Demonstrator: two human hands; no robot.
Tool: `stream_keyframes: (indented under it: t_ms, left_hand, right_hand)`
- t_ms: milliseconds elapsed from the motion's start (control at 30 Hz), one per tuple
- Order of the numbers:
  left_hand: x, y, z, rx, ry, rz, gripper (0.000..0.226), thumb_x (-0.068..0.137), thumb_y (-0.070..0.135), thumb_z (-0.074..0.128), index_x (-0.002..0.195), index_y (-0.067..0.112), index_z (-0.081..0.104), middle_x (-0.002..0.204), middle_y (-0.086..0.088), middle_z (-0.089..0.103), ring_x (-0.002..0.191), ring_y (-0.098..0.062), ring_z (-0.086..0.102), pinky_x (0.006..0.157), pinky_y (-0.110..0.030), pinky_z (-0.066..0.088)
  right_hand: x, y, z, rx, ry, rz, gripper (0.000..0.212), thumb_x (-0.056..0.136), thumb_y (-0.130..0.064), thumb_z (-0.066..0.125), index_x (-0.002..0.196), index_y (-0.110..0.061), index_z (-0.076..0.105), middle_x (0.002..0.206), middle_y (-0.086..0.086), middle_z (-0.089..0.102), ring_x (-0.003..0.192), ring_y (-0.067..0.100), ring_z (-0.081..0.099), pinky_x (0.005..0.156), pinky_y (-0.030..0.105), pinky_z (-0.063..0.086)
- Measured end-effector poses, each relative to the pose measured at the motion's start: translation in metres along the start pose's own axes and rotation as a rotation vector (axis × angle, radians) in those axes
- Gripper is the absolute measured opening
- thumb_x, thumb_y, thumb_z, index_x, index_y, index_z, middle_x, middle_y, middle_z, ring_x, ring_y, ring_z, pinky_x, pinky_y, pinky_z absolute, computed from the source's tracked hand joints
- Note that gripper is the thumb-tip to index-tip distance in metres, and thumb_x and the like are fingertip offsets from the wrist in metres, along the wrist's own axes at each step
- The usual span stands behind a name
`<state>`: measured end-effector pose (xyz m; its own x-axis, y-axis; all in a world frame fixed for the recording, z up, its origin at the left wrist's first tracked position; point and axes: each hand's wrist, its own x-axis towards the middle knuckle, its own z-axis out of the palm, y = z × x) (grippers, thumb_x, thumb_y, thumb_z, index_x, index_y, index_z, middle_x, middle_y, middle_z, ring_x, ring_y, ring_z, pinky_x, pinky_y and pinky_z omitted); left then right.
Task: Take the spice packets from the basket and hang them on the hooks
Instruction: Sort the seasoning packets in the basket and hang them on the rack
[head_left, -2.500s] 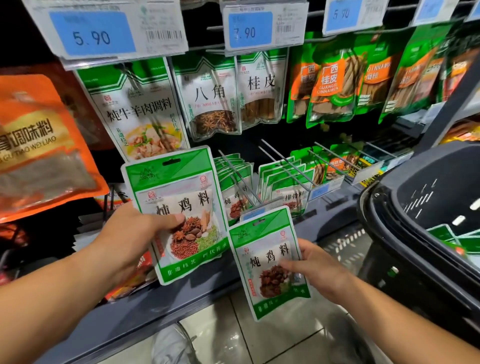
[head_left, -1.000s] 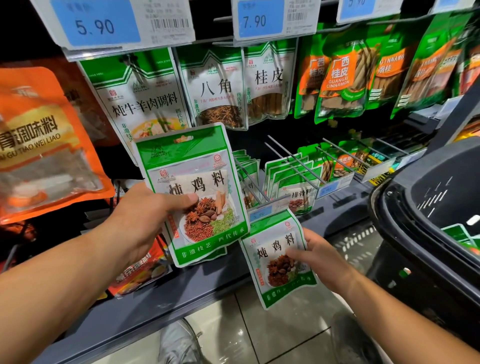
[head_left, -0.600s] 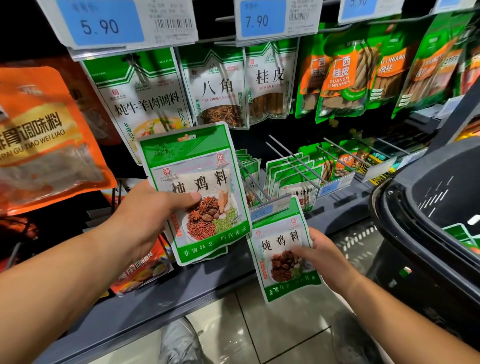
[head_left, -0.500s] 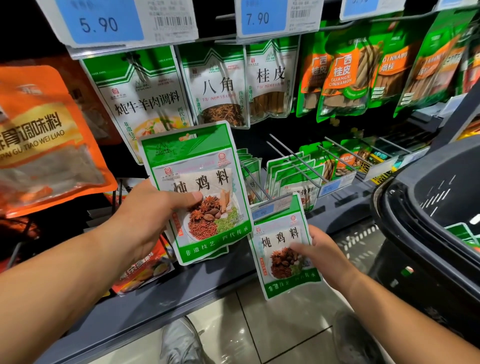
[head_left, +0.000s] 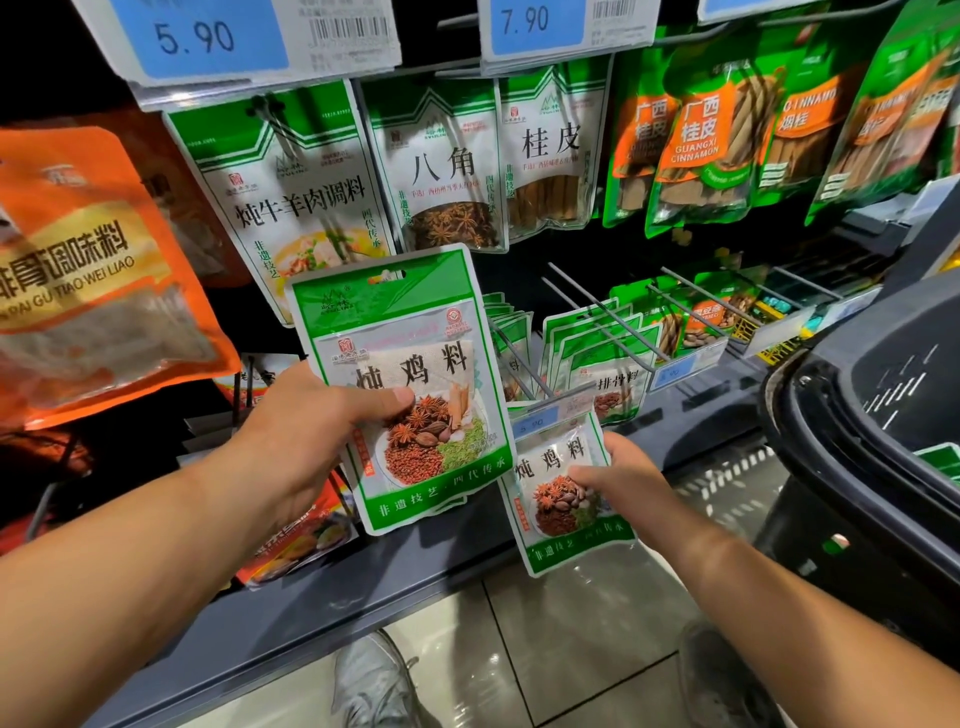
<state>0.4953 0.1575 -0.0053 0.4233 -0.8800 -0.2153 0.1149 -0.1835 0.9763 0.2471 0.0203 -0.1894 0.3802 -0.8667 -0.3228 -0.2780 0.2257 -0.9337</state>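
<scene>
My left hand (head_left: 306, 431) grips a green-and-white spice packet (head_left: 405, 364) by its left edge, thumb across the front, held upright before the lower shelf row. My right hand (head_left: 621, 483) pinches a second, identical spice packet (head_left: 563, 514) lower and to the right. The top of that packet sits up behind the 5.90 price tag (head_left: 540, 415) at the tip of a metal hook (head_left: 519, 364); its hang hole is hidden. The dark basket (head_left: 831, 395) stands at the right, with a green packet corner (head_left: 935, 457) inside.
Two long bare hooks (head_left: 608, 317) jut out to the right of the tagged one, above rows of green packets. Larger spice bags hang above under 5.90 and 7.90 labels. An orange bag (head_left: 88, 275) hangs at left. The dark shelf ledge (head_left: 363, 592) runs below; my shoes show on the tiled floor.
My right hand has raised its packet up and left until its top reached the tagged hook's tip. The left hand lifted its packet slightly, then held still.
</scene>
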Motion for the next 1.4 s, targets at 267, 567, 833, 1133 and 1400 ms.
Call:
stream_keyframes:
  t_ms: [267,567,833,1133,1400]
  left_hand:
    - [0.0,0.0,-0.005,-0.002,0.001,0.003,0.028,0.084,-0.011,0.069,0.108,0.004,0.071,0.097,-0.014,0.079,0.076,-0.021,0.078,0.057,-0.022,0.058]
    - [0.0,-0.002,-0.008,-0.021,-0.011,0.013,0.031,0.085,-0.012,0.067,0.11,0.006,0.072,0.099,-0.012,0.08,0.084,-0.024,0.079,0.063,-0.027,0.061]
    - [0.002,-0.005,-0.008,-0.018,-0.045,0.02,0.035,0.085,-0.013,0.065,0.113,0.008,0.071,0.101,-0.012,0.079,0.09,-0.028,0.078,0.069,-0.032,0.064]
    - [0.005,-0.009,-0.01,-0.001,-0.061,0.018,0.038,0.085,-0.012,0.066,0.116,0.01,0.071,0.106,-0.012,0.079,0.096,-0.03,0.077,0.073,-0.035,0.064]
    - [0.006,-0.012,-0.012,0.023,-0.062,0.019,0.038,0.084,-0.012,0.067,0.116,0.009,0.072,0.105,-0.012,0.079,0.095,-0.03,0.077,0.071,-0.035,0.064]
  right_hand:
    - [-0.003,0.004,-0.011,0.016,0.007,-0.033,0.039,0.079,-0.016,0.071,0.116,-0.028,0.069,0.106,-0.002,0.078,0.104,0.023,0.073,0.089,0.05,0.06]
    - [0.006,-0.007,-0.001,-0.07,-0.03,-0.051,0.03,0.084,-0.017,0.07,0.111,-0.028,0.07,0.105,-0.005,0.078,0.102,0.019,0.073,0.093,0.05,0.057]
    - [0.007,-0.001,0.003,0.013,0.04,-0.048,0.032,0.082,-0.013,0.071,0.112,-0.026,0.07,0.1,-0.004,0.079,0.099,0.021,0.075,0.086,0.045,0.061]
    - [0.011,-0.014,0.011,-0.043,0.067,-0.075,0.028,0.091,-0.013,0.071,0.115,-0.023,0.065,0.106,-0.009,0.075,0.098,0.013,0.07,0.09,0.037,0.055]
    - [0.034,-0.027,0.012,-0.166,0.077,0.057,0.048,0.09,-0.028,0.074,0.133,-0.019,0.054,0.127,-0.001,0.066,0.113,0.024,0.063,0.099,0.045,0.051]
